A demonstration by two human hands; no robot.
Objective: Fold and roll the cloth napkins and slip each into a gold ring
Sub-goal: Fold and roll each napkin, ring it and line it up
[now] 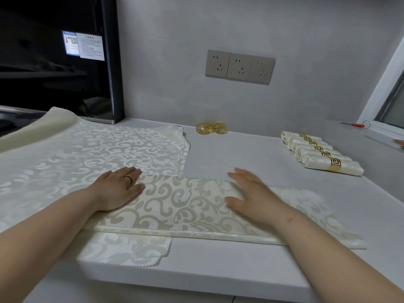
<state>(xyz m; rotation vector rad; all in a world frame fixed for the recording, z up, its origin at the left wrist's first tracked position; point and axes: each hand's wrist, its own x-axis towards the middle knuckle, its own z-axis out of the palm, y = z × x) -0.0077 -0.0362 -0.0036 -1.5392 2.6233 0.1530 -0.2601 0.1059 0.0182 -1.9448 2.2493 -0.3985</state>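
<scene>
My left hand (119, 189) and right hand (251, 193) lie flat, fingers straight, pressing the folded napkin (185, 206) at lower centre. I'm on the folding step; next I'd roll it tight, then fetch a ring (211, 128) at upper centre.

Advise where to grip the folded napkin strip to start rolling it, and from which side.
Probably the right short end of the folded napkin: grip both corners, coming from the right. That end lies flat on the bare counter. The left end overlaps the flat napkin stack and sits under the left hand.
</scene>
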